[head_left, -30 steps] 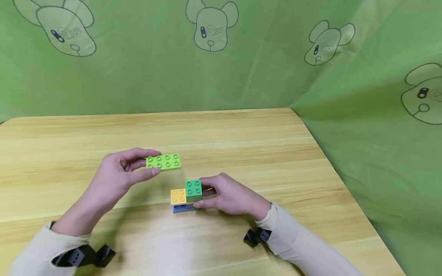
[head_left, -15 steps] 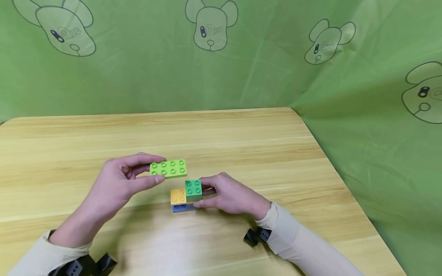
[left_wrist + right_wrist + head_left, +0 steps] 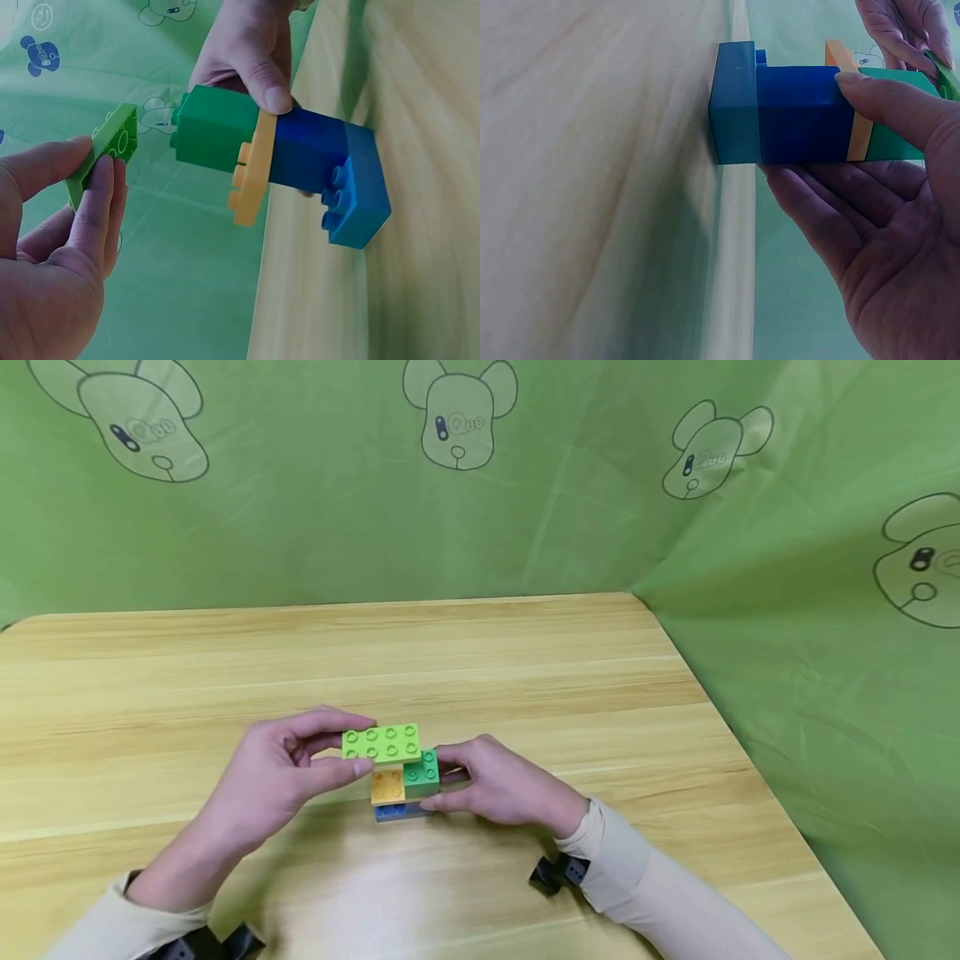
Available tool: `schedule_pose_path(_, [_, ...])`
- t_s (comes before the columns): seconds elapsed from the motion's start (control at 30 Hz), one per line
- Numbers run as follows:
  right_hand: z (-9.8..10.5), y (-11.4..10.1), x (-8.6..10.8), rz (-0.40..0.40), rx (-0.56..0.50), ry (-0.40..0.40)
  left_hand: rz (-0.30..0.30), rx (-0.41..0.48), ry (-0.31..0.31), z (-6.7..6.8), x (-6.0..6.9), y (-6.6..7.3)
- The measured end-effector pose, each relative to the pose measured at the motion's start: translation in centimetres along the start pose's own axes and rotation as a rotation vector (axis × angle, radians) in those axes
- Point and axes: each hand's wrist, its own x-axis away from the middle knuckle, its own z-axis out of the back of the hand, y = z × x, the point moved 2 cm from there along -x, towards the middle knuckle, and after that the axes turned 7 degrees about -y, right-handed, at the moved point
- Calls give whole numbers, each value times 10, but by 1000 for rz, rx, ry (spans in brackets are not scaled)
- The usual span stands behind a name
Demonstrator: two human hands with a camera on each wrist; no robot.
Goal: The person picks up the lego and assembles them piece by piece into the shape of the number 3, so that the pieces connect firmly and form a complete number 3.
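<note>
My left hand pinches a thin lime-green building brick with two rows of studs, thumb on the near side. It hovers over the far left of a brick stack, a gap from it in the left wrist view. The stack has a light blue brick on the table, then a dark blue brick, a thin yellow brick and a green brick on top. My right hand grips the stack from the right, its thumb by the yellow and dark blue bricks. The lime brick partly covers the stack in the head view.
The stack stands on a wooden table. A green cloth with mouse-head drawings hangs behind the table and along its right side. Black wrist cameras sit on both sleeves.
My left hand has moved right and toward me, carrying the lime-green brick from beyond the stack to above it. My right hand and the stack have stayed in place.
</note>
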Motion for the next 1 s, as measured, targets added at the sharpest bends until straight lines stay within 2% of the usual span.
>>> schedule_pose_path(0.2, [0, 0, 1, -7, -8, -1, -6, 2, -19, -8, -4, -6])
schedule_pose_path(0.5, [-2, 1, 1, -14, -29, -4, 30, 5, -42, -14, -4, -13])
schedule_pose_path(0.7, [-3, 1, 1, -10, -38, -2, 16, 13, -58, -17, -4, -17])
schedule_pose_path(1.0, [-1, 1, 0, -4, -16, -5, 30, -43, -61, -17, -2, -15])
